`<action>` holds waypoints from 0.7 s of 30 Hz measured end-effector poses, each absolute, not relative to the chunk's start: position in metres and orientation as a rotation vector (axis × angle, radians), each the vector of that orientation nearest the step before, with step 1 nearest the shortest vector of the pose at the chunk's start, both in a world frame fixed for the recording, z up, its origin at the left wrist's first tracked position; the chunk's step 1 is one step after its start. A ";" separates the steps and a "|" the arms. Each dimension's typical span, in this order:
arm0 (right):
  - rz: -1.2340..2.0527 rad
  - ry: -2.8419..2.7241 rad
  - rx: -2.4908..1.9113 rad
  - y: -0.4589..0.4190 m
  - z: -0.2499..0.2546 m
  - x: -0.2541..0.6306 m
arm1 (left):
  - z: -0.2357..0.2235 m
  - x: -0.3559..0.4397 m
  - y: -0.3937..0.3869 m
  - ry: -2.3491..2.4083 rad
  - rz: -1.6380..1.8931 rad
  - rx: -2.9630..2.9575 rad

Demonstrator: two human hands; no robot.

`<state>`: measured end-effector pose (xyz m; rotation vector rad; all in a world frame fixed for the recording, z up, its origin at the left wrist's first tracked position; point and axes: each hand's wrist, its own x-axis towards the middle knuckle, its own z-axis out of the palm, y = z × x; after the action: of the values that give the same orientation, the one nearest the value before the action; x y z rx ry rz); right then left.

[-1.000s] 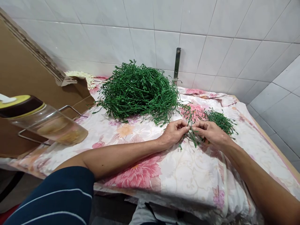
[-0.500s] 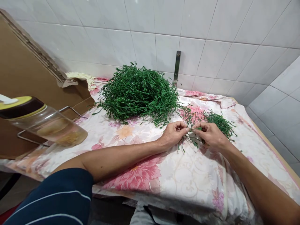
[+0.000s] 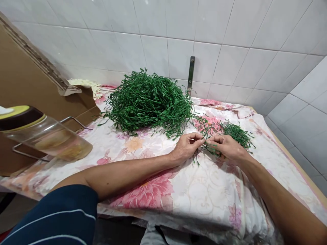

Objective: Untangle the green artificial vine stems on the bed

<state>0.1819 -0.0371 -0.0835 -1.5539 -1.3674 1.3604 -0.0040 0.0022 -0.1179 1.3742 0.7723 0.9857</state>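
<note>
My left hand (image 3: 187,146) and my right hand (image 3: 226,147) meet fingertip to fingertip low over the cloth, both pinched closed on thin green plastic-looking stems (image 3: 211,148). Loose ends of these stems hang below my fingers. Exactly where the stems join between the fingertips is hidden. A large tangled heap of the same green stems (image 3: 150,103), tipped with small buds, lies behind my left hand. Beyond my right hand sits a smaller pile of green stems (image 3: 237,134), partly covered by that hand. A few scattered stems lie between the two piles.
A flowered cloth (image 3: 204,190) covers the table. At left stands a clear bottle (image 3: 58,139) with a dark and yellow lid and some liquid, beside a wire loop and a cardboard box (image 3: 30,75). White tiled walls close off the back and right; a metal bracket (image 3: 191,75) is fixed there.
The whole view has shifted slightly. My fingertips have drawn closer together on the stems, and my right fingers have turned a little. Both piles lie as before.
</note>
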 end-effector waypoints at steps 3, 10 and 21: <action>1.369 -1.307 -1.517 -0.037 -0.085 0.181 | -0.117 -0.004 0.002 0.762 0.998 1.385; 1.414 -1.272 -1.469 -0.038 -0.083 0.179 | -0.120 -0.003 0.003 0.763 0.992 1.375; 1.233 -1.524 -1.442 -0.040 -0.080 0.177 | -0.120 -0.002 0.000 0.734 0.966 1.324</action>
<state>0.1773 -0.0397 -0.0802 -1.4421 -1.5242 1.2328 -0.0020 0.0005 -0.1195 1.3238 0.7337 0.9656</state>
